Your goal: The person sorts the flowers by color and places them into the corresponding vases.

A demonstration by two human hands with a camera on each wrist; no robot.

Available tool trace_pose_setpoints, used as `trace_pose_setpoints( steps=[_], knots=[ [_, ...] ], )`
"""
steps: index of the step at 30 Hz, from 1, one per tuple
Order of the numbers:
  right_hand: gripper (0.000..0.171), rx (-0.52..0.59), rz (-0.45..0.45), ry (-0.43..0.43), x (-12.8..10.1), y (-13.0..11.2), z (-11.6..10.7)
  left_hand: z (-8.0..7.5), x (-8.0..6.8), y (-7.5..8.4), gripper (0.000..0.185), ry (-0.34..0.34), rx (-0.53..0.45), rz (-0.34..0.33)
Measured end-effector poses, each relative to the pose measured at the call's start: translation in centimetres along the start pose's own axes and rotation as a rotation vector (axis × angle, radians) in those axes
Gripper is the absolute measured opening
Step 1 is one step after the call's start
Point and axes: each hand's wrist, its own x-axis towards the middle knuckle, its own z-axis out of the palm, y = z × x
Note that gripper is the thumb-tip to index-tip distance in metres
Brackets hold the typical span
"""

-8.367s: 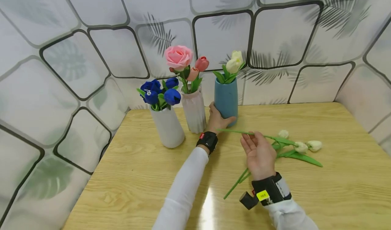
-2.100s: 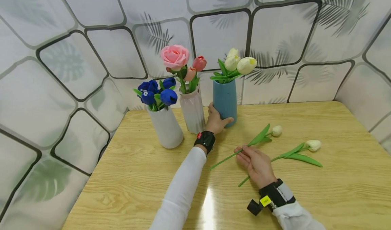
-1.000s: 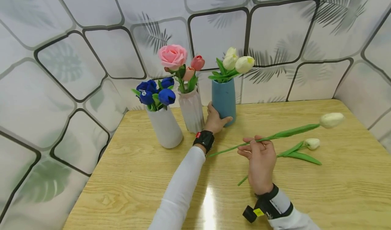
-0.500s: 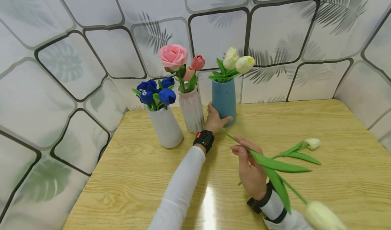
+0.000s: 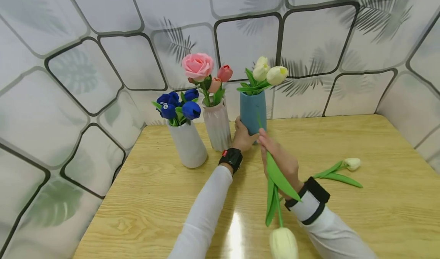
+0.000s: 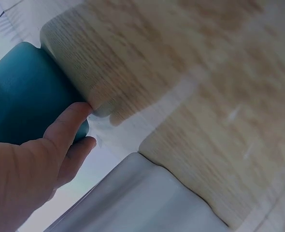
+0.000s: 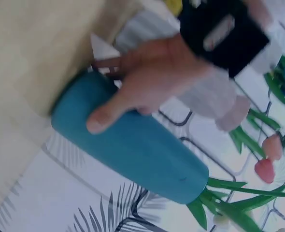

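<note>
- Firstly, the left hand (image 5: 242, 136) curls round the base of the blue vase (image 5: 253, 112), thumb pressed on its front.
- Right hand (image 5: 280, 160) pinches a white tulip (image 5: 282, 242) by its stem, bloom hanging toward the camera, stem tip beside the blue vase.
- Three vases stand on the table (image 5: 378, 205); one more tulip (image 5: 351, 164) lies flat there.

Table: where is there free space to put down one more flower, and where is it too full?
The table is bare at the front left, below the white vase, and at the far right behind the lying tulip. It is crowded at the back left, where the pink vase, the blue vase and both hands sit close.
</note>
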Motion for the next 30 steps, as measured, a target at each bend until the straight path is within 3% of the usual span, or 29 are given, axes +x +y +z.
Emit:
trace_pose_setpoints(
  steps=[2,3,9,13,18,22,24,27,30],
  knots=[
    [0.032,0.058,0.033,-0.007,1.0,0.7,0.4,-0.1,0.0,-0.1,0.104,-0.004,0.007,0.008],
    [0.027,0.157,0.079,0.055,1.8,0.3,0.4,-0.2,-0.1,-0.2,0.105,-0.008,0.009,0.015],
    [0.026,0.260,0.189,0.020,3.0,2.6,2.1,-0.2,-0.1,-0.6,0.102,-0.020,-0.002,0.028],
    [0.024,0.244,0.341,-0.076,3.6,3.7,2.7,-0.1,0.1,-0.9,0.100,-0.039,-0.011,0.036],
    [0.025,0.123,0.515,-0.211,4.4,4.9,3.0,0.1,0.3,-1.0,0.103,-0.051,0.002,0.028],
    [0.034,0.028,0.674,-0.377,3.9,6.9,3.2,0.0,0.2,-0.8,0.106,-0.050,0.005,0.003],
    [0.040,0.031,0.739,-0.472,3.9,7.6,3.3,-0.1,0.2,-0.6,0.106,-0.049,0.000,-0.005],
    [0.041,0.085,0.754,-0.516,4.3,8.3,3.6,-0.2,0.1,-0.4,0.104,-0.044,-0.013,-0.009],
    [0.035,0.030,0.657,-0.521,4.7,8.7,4.1,-0.3,0.0,-0.4,0.104,-0.041,-0.010,-0.008]
  ],
)
